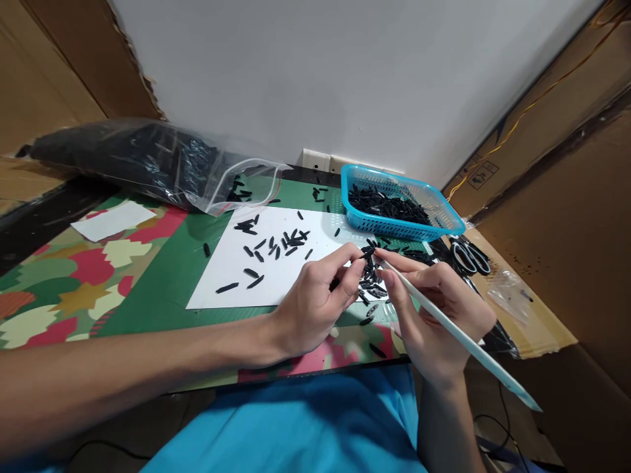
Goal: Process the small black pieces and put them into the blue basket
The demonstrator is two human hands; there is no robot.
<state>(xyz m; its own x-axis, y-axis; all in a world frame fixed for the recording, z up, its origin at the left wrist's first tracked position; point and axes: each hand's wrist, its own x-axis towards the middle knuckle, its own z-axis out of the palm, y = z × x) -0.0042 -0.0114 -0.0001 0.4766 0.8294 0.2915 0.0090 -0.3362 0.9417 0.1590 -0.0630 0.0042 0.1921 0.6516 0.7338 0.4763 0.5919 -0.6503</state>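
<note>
My left hand (pixel 320 295) is closed, its thumb and forefinger pinching a small dark elongated piece (pixel 367 252). Between the fingers of my right hand (pixel 438 315) lies a long, slim white tool (pixel 458 334), tilted with its far end toward the lower right. The tool's narrow tip meets the pinched piece or comes very close to it; the fingers partly hide that spot. Below the fingertips lies a pile of similar black pieces (pixel 373 289). More of them are scattered over a white sheet of paper (pixel 217 263) to the left.
A blue plastic basket (pixel 401 230) holding many black pieces stands at the back right. Black-handled scissors (pixel 468 255) lie beside it. A large zip bag (pixel 128 161) of dark contents rests at the back left, near a white paper scrap (pixel 113 221). Cardboard walls flank the table.
</note>
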